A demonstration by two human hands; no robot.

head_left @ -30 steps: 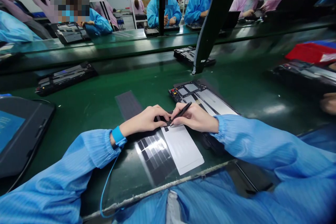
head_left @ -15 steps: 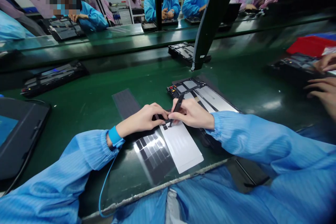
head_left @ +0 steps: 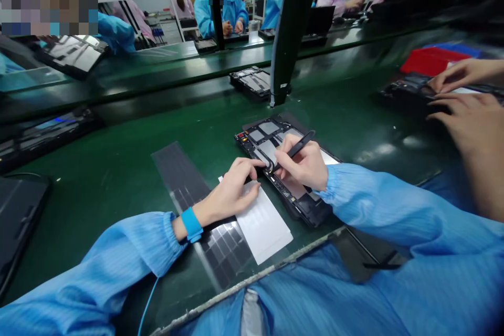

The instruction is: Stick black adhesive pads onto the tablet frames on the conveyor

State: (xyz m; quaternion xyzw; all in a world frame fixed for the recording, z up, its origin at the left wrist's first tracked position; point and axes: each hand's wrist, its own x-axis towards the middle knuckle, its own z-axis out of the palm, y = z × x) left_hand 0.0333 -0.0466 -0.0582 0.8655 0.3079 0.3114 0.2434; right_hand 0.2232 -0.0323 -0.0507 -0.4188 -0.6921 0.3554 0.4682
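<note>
Gripping tweezers (head_left: 296, 149) in our right hand (head_left: 303, 164), we are working over a tablet (head_left: 268, 128). Our left hand (head_left: 232, 191) is resting open on a white sheet (head_left: 265, 227).

Our left hand (head_left: 232, 194) lies palm down, fingers curled forward and fingertips low, while our right hand (head_left: 301, 163) sits just beside it, raised on its side, thumb and fingers pinched together in a pen grip, the two hands nearly touching
</note>
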